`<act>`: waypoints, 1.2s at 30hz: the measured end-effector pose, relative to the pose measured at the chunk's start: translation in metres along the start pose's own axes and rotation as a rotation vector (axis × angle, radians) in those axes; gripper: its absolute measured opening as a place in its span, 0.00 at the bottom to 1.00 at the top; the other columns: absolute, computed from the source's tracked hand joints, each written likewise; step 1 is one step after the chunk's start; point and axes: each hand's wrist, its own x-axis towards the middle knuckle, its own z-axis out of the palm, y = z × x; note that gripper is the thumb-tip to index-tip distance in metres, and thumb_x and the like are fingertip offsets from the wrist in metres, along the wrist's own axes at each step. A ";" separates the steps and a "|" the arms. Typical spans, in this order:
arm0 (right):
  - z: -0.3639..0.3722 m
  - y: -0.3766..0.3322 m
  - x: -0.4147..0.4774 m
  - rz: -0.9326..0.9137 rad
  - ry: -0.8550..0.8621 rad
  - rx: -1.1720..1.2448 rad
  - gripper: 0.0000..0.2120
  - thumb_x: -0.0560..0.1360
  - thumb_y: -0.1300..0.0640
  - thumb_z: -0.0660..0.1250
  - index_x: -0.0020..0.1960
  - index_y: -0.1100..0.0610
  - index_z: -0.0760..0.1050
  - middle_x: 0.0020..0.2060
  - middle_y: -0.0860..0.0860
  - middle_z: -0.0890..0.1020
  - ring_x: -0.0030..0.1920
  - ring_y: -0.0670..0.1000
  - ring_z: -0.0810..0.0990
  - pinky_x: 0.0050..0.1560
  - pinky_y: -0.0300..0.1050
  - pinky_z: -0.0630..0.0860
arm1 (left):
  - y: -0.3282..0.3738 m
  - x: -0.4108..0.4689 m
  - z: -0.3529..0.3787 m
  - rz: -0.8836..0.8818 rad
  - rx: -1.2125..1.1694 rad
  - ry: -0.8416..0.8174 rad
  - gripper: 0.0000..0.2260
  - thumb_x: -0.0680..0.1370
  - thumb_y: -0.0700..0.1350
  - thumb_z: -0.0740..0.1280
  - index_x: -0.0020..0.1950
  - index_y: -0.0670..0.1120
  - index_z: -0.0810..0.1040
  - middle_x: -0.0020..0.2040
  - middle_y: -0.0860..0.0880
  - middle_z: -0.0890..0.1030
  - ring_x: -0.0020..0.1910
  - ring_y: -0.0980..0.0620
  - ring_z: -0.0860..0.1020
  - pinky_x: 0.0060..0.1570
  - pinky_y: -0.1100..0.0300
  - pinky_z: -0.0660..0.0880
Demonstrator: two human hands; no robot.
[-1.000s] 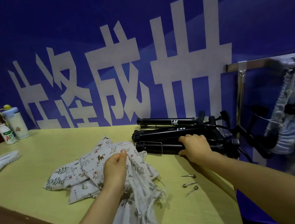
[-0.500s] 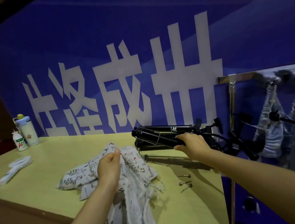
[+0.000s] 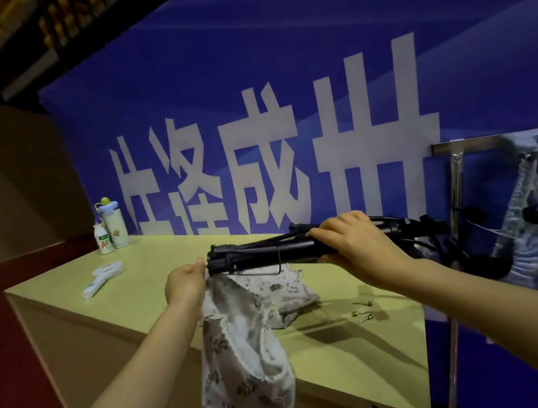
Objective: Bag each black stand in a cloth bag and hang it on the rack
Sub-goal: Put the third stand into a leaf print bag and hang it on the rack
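Two hands share the work in the head view, the only one given. The right hand (image 3: 356, 247) is curled round the middle of the stand (image 3: 266, 254), holding it level in the air above the table (image 3: 138, 306). The left hand (image 3: 184, 284), at the stand's foot end, pinches the rim of a bag (image 3: 241, 358). The bag hangs limp below the stand, and its mouth looks collapsed. Under the stand lie spare bags (image 3: 280, 286). Beyond the stand's head end is the rack (image 3: 488, 142), with blurred shapes hanging from it. The step appears to be feeding the feet into the bag. It should go best if the left hand first spreads the mouth wide. The right can then slide the stand along its own axis, legs folded together, so that nothing snags the hem.
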 end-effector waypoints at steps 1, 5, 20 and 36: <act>-0.004 -0.005 -0.001 -0.048 0.021 -0.033 0.22 0.70 0.50 0.73 0.62 0.53 0.75 0.51 0.51 0.83 0.49 0.53 0.81 0.53 0.49 0.76 | 0.002 0.000 -0.007 0.033 0.025 0.001 0.17 0.80 0.49 0.61 0.34 0.42 0.72 0.37 0.40 0.74 0.38 0.46 0.70 0.41 0.55 0.65; -0.011 -0.025 -0.001 -0.237 -0.027 -0.106 0.20 0.71 0.50 0.70 0.61 0.52 0.75 0.50 0.49 0.83 0.50 0.52 0.80 0.55 0.49 0.76 | 0.020 -0.017 -0.023 0.230 0.164 -0.053 0.23 0.79 0.48 0.62 0.26 0.45 0.60 0.24 0.45 0.61 0.27 0.47 0.60 0.35 0.57 0.57; -0.038 -0.082 0.044 -0.509 0.085 -0.168 0.14 0.75 0.58 0.56 0.53 0.54 0.78 0.44 0.48 0.82 0.49 0.52 0.78 0.63 0.50 0.68 | 0.020 -0.069 0.012 0.278 -0.047 -0.242 0.17 0.81 0.46 0.53 0.44 0.35 0.73 0.40 0.41 0.76 0.40 0.47 0.72 0.40 0.55 0.67; 0.000 -0.105 0.003 0.379 -0.539 0.699 0.11 0.78 0.53 0.63 0.40 0.58 0.71 0.36 0.56 0.76 0.40 0.54 0.76 0.40 0.49 0.74 | 0.015 -0.057 0.004 -0.127 -0.312 0.033 0.16 0.80 0.40 0.53 0.31 0.43 0.63 0.33 0.44 0.67 0.33 0.46 0.65 0.34 0.56 0.60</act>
